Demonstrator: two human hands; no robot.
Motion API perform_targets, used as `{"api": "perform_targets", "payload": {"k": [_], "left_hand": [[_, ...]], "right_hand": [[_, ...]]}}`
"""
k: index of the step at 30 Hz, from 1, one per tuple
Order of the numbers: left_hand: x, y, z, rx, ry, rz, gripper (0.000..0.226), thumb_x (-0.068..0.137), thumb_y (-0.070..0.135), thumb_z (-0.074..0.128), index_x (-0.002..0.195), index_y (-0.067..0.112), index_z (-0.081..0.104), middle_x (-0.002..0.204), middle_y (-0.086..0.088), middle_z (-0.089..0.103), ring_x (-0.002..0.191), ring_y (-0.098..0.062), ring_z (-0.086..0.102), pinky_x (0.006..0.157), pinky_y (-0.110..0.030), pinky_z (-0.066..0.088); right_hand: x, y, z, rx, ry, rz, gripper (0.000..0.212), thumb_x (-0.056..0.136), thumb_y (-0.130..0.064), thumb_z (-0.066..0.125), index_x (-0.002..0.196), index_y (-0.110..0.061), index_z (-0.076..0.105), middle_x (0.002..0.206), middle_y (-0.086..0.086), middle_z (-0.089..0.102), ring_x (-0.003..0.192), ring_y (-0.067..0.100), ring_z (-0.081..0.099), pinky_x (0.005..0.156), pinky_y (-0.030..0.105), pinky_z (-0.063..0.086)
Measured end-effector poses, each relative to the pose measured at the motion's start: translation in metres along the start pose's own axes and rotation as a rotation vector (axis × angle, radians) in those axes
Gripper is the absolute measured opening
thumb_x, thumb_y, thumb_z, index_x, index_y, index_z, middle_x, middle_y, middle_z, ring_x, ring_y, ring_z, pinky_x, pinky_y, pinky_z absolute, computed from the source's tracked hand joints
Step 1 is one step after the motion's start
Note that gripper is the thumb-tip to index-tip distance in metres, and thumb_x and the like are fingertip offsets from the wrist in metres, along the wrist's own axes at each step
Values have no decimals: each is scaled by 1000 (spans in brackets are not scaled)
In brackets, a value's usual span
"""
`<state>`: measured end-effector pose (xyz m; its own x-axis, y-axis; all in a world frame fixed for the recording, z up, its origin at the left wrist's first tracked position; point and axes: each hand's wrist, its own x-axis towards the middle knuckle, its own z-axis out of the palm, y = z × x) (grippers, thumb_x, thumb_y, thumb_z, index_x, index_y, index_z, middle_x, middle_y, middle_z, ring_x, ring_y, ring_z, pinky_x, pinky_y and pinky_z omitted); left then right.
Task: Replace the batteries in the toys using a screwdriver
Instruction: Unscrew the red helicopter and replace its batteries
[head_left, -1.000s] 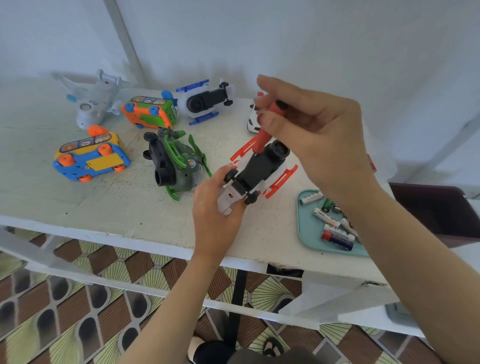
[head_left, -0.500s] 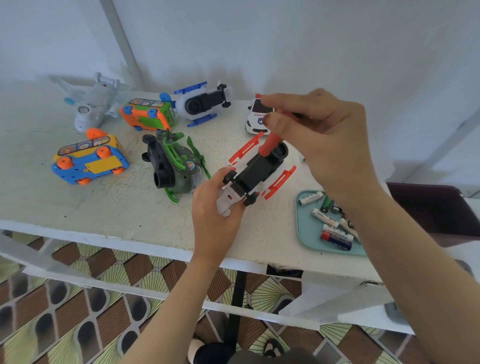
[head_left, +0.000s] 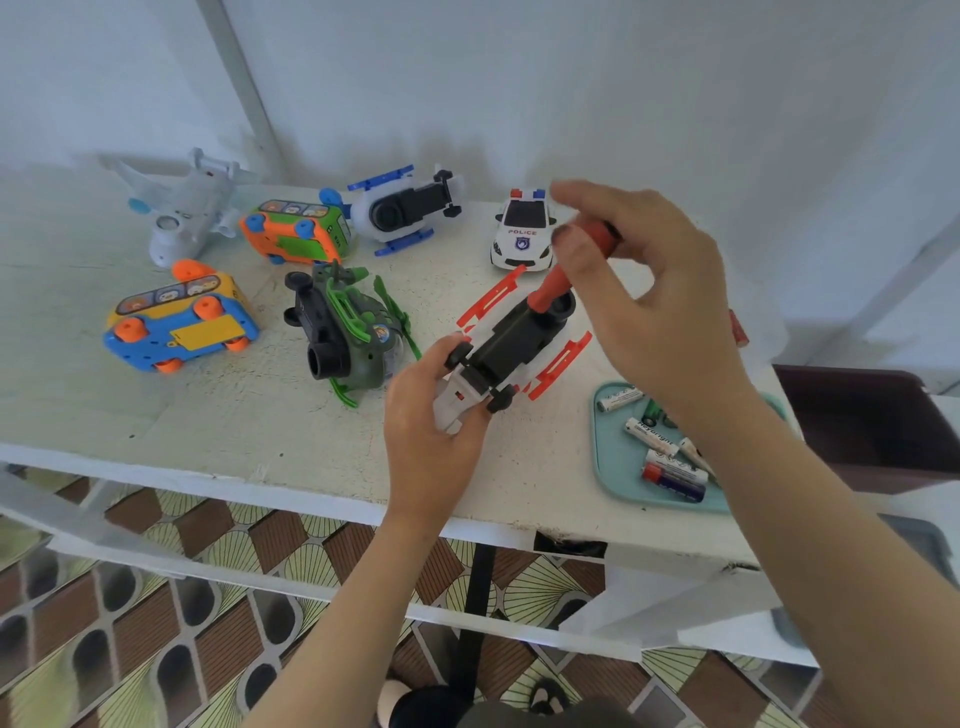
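Head view: over the last second the right hand (head_left: 654, 301) has sunk and rolled its fingers round the red screwdriver (head_left: 556, 283), whose handle now leans toward 1 o'clock, tip at the far end of the upturned red-and-white helicopter (head_left: 519, 343) mid-table; likely a turn on the battery-cover screw, cover still on. Thumb and fingertips pinch the handle; the left hand (head_left: 431, 436) grips the toy's tail at 7 o'clock. Spare batteries (head_left: 670, 467) lie in the tray (head_left: 612, 467) at 4 o'clock.
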<state>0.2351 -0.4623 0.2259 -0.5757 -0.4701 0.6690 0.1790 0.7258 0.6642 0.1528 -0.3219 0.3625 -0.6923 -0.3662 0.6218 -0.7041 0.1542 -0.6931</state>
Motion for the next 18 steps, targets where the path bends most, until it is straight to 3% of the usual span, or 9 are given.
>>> {"api": "perform_targets", "payload": {"k": [2, 4, 7, 9, 11, 13, 16, 18], "left_hand": [[0, 0, 0, 4, 4, -1, 62, 77, 15, 78, 130, 23, 47, 108, 8, 56, 96, -8, 51, 86, -11, 39], [0, 0, 0, 2, 6, -6, 61, 77, 18, 78, 130, 23, 47, 107, 7, 56, 95, -8, 51, 86, -11, 39], [0, -1, 1, 3, 8, -17, 60, 78, 18, 78, 129, 22, 48, 109, 7, 57, 95, -9, 52, 86, -10, 38], [0, 0, 1, 1, 2, -10, 57, 80, 25, 75, 130, 22, 47, 110, 7, 57, 96, -9, 52, 87, -11, 39], [0, 1, 1, -6, 0, -3, 56, 81, 29, 71, 130, 22, 47, 110, 7, 56, 97, -7, 51, 88, -9, 38], [0, 1, 0, -8, 3, -3, 56, 80, 27, 72, 130, 22, 47, 110, 7, 56, 97, -7, 51, 89, -8, 36], [0, 1, 1, 2, 3, -10, 61, 77, 18, 78, 129, 22, 47, 111, 7, 57, 97, -9, 52, 89, -8, 36], [0, 0, 1, 2, 4, -14, 61, 76, 16, 78, 129, 21, 48, 110, 7, 57, 96, -10, 53, 89, -9, 37]], "right_hand": [[2, -1, -6, 33, -99, -6, 37, 95, -22, 47, 129, -12, 59, 117, 3, 66, 114, 8, 58, 101, 23, 43], [3, -5, -12, 178, -187, 27, 37, 96, -10, 48, 133, -8, 54, 124, 7, 64, 115, 10, 60, 103, 26, 44], [-2, -9, -13, 376, -150, 98, 32, 92, -4, 60, 124, -5, 61, 103, 10, 72, 85, 18, 72, 80, 20, 53], [-5, -7, -10, 272, -38, 77, 26, 89, -9, 66, 116, -8, 68, 86, 5, 73, 75, 8, 71, 72, 11, 47], [-8, -3, -8, 42, 37, -25, 22, 92, -17, 62, 112, -9, 69, 78, -1, 71, 75, -5, 62, 75, 5, 39], [-11, 2, -5, -51, 46, -74, 29, 98, -18, 50, 121, -6, 63, 89, 4, 71, 83, -6, 60, 80, 3, 38], [-11, 1, -9, 158, -84, 24, 40, 100, -9, 38, 138, -2, 47, 110, 9, 67, 107, 3, 62, 94, 10, 41], [-11, -1, -11, 282, -93, 42, 39, 98, -1, 42, 138, 0, 46, 111, 9, 68, 99, 12, 69, 96, 19, 46]]}}
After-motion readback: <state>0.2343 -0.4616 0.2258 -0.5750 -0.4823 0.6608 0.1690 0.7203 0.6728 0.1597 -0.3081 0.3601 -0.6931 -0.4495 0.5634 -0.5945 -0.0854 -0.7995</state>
